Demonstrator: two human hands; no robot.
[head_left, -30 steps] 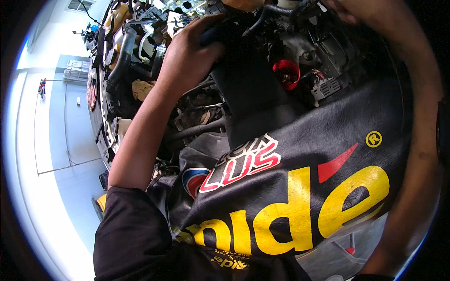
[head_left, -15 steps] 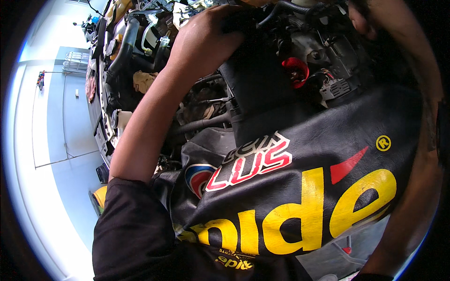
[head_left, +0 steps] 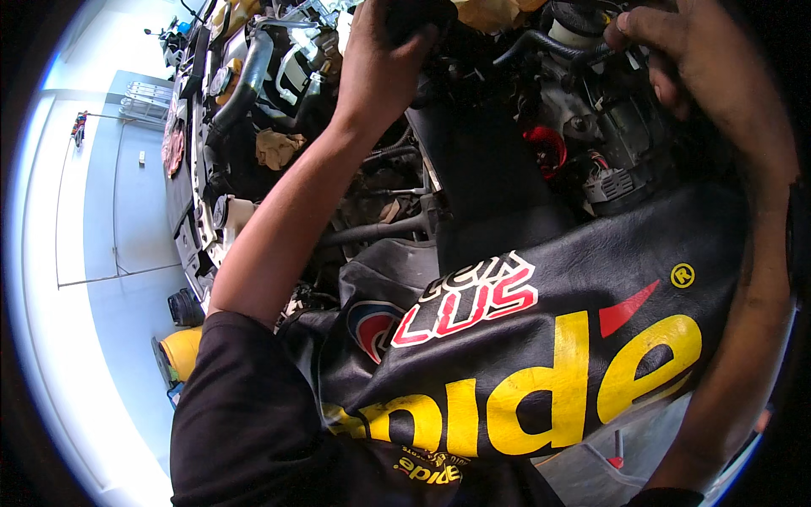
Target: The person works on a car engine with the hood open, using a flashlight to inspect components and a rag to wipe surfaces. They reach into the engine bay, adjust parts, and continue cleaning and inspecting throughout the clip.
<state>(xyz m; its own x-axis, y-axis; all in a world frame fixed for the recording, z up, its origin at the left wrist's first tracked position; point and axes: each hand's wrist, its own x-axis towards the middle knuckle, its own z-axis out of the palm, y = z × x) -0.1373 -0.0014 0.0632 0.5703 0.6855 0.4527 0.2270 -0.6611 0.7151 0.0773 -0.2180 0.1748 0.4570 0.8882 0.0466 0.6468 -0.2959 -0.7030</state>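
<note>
My left hand (head_left: 384,72) reaches into the engine bay at the top, its thumb and fingers closed around a black rounded part (head_left: 416,19) whose kind I cannot make out. Below that hand a flat black panel (head_left: 486,173) runs down to a black fender cover (head_left: 557,270) with large yellow lettering. My right hand (head_left: 676,51) is at the upper right, fingers bent and apart. Its index fingertip is beside a black hose (head_left: 541,42) and a pale reservoir with a dark cap (head_left: 579,21); whether it touches them cannot be told.
A red round part (head_left: 545,150) and a grey finned connector (head_left: 610,184) sit deep in the bay. Left of my forearm are a thick black hose (head_left: 245,89), a crumpled brown paper (head_left: 277,149) and a white reservoir (head_left: 232,211). A yellow container (head_left: 180,353) stands beyond the car.
My right hand has come further into view and moved left toward the black hose and reservoir. My left hand has shifted slightly up. The whole view has shifted a little.
</note>
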